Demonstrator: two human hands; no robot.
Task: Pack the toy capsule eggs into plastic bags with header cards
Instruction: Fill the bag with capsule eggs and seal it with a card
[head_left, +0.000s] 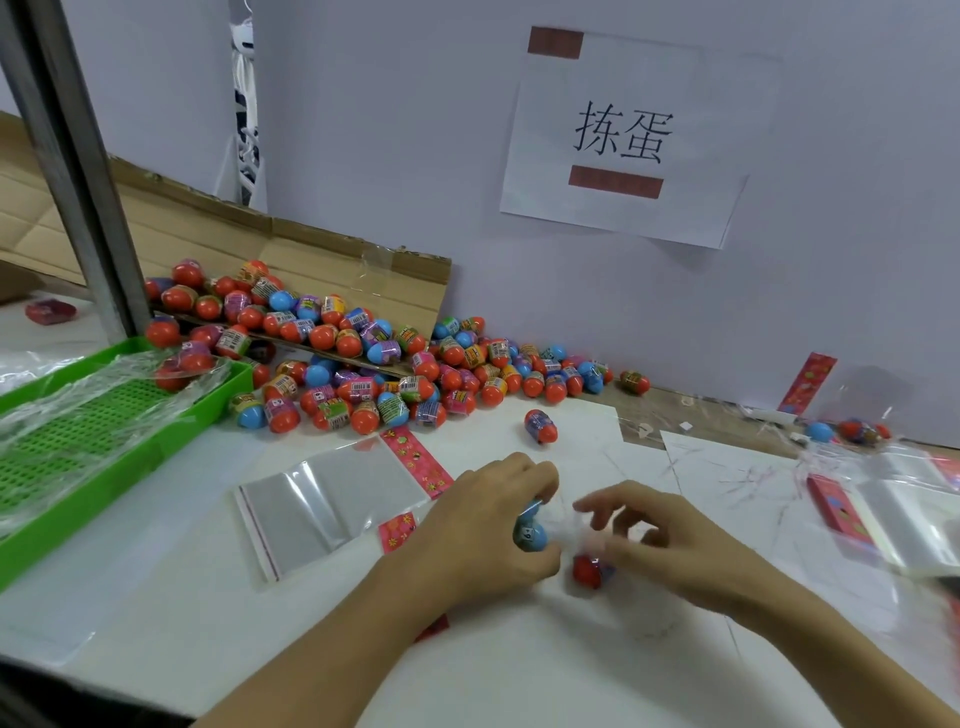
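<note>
Left hand (488, 525) clamped on blue-capped egg (531, 535); right hand (670, 545) loosely curled, fingers apart, over red egg (589, 570) in what looks like clear film, blurred. Prob. mid-bagging. Next: feed blue egg in w/o tearing. Empty bag w/ header card (332, 499) just beyond on surface (182, 597); egg pile (374, 364) at back.

White table (156, 597): heap of capsule eggs (374, 364) at back, green tray (104, 467) left, empty plastic bag (322, 499) centre, lone egg (540, 426).
</note>
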